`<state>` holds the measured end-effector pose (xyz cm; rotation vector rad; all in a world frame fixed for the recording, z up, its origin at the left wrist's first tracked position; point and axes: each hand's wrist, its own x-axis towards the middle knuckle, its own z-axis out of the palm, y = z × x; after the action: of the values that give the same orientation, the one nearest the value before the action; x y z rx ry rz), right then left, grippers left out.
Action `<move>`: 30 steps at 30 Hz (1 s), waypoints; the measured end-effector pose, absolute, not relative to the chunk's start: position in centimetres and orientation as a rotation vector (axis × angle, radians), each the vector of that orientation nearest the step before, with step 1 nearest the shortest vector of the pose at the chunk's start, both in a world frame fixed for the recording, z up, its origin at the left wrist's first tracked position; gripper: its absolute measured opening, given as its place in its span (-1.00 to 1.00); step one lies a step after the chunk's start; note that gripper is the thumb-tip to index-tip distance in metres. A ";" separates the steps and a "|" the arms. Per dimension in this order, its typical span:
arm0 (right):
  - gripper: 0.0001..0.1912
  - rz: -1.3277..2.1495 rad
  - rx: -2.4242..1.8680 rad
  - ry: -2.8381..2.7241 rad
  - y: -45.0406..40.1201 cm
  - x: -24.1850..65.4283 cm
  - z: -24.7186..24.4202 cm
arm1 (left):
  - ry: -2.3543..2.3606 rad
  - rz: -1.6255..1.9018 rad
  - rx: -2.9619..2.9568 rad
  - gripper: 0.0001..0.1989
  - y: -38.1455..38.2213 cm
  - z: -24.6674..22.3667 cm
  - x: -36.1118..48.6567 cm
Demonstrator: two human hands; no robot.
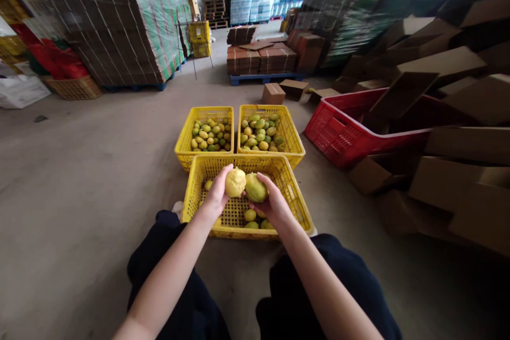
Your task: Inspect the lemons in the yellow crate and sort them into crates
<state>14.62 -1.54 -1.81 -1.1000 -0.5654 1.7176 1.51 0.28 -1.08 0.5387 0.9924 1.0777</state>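
My left hand is closed on a bumpy yellow fruit. Beside it, my right hand grips a greener fruit. The two fruits are held side by side above the near yellow crate. Inside that crate, several yellow-green fruits lie mostly on the right, with a few at the left and the perforated bottom showing between. Behind it stand a left yellow crate and a right yellow crate, both holding many yellow and green fruits.
A red crate with cardboard in it stands at the right, among piled open boxes. Small boxes lie on the floor beyond the crates. Farther back, bundled cardboard rests on a blue pallet, between tall wrapped stacks.
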 end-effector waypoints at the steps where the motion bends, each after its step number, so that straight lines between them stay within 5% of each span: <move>1: -0.77 1.740 -1.063 -0.524 -1.5 14.6 -1.8 | 0.942 1.054 0.454 -0.69 0.4 -1.0 1.5; 21: -0.81 1.681 -1.009 -0.141 -1.2 13.6 -1.8 | 0.784 1.357 -0.120 -0.91 1.0 -0.7 1.6; 27: -0.75 1.763 -1.000 -0.130 -1.7 13.7 -1.0 | 0.672 1.201 -0.100 -0.63 0.8 -0.6 1.2; 30: -0.71 1.766 -1.074 -0.112 -1.5 13.9 -1.2 | 0.688 1.241 -0.015 -0.67 0.6 -0.2 1.2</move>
<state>13.89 -1.51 -1.21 -1.0736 -0.1117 1.7661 1.15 0.63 -0.23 -0.0146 0.6877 1.2415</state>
